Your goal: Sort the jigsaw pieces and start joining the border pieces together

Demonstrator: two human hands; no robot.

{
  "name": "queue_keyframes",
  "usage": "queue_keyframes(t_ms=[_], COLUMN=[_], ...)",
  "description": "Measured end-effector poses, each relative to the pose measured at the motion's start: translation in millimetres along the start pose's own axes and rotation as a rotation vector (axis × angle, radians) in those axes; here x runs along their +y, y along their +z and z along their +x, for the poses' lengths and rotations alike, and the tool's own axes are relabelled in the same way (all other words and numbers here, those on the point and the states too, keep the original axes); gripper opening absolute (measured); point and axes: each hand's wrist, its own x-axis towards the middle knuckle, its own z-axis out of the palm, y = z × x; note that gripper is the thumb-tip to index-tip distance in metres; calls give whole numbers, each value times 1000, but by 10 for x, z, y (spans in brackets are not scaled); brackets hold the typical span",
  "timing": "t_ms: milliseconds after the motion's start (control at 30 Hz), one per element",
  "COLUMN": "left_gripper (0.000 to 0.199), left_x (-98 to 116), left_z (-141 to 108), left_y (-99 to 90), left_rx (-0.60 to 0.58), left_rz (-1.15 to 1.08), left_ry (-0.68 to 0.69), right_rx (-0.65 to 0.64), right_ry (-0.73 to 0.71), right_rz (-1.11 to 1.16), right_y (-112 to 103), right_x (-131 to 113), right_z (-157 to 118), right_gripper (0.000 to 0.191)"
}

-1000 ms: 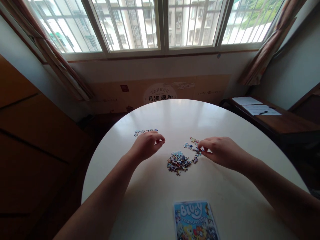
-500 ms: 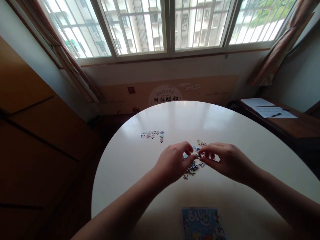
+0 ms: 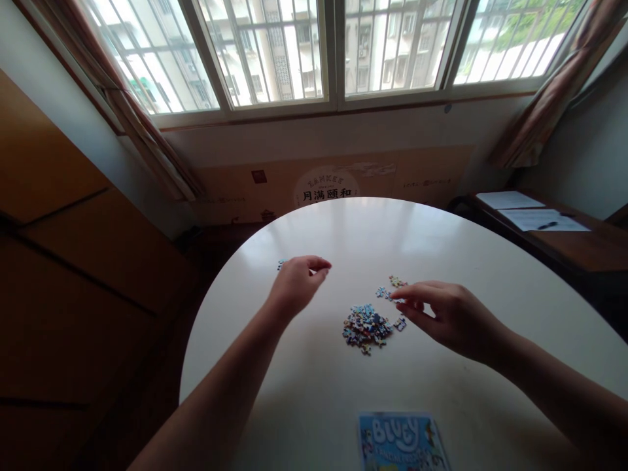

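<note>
My left hand (image 3: pixel 298 282) is over the left part of the white round table (image 3: pixel 235 366), thumb and fingers pinched on a puzzle piece that they hide almost wholly. Beneath it are the laid-out puzzle pieces (image 3: pixel 280 265); only a small bit of them shows past the knuckles. My right hand (image 3: pixel 444 309) hovers at the right of the heap of puzzle pieces (image 3: pixel 367 325), thumb and forefinger slightly apart with nothing visible between them. Close to its fingertips lie a few loose pieces, among them a light blue one (image 3: pixel 383 293) and a yellowish one (image 3: pixel 395 281).
A blue Bluey puzzle box (image 3: pixel 402 441) lies at the table's near edge. Papers (image 3: pixel 544 220) and a pen rest on a dark side table (image 3: pixel 583 245) at the right. A printed cardboard panel (image 3: pixel 275 183) stands under the window behind the table.
My left hand has moved away from my right, left and outward to above the laid-out pieces, uncovering the heap. My right hand stays almost in place. The piece between both hands' fingertips is no longer visible there.
</note>
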Motion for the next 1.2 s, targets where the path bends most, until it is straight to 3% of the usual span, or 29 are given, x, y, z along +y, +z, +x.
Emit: queue_keyframes(t_ms=[100, 233, 433, 733, 1000, 1200], left_gripper=[16, 14, 11, 17, 17, 18], left_x=[-279, -437, -461, -396, -418, -436], left_z=[125, 146, 129, 110, 129, 162], left_y=[-158, -149, -62, -175, -107, -75], left_rx=[-27, -89, -90, -158, -63, -16], left_rz=[73, 136, 243, 380, 551, 542], left_ry=[-127, -197, -130, -166, -58, -82], right_rx=[-6, 3, 15, -14, -61, -58], right_ry=[-34, -60, -71, -82, -113, -147], right_rz=[21, 34, 32, 26, 58, 72], right_y=[-6, -13, -30, -22, -6, -15], right_x=[-8, -24, -20, 0, 10, 5], right_z=[7, 11, 10, 2, -2, 15], right_gripper=[16, 16, 17, 17, 16, 16])
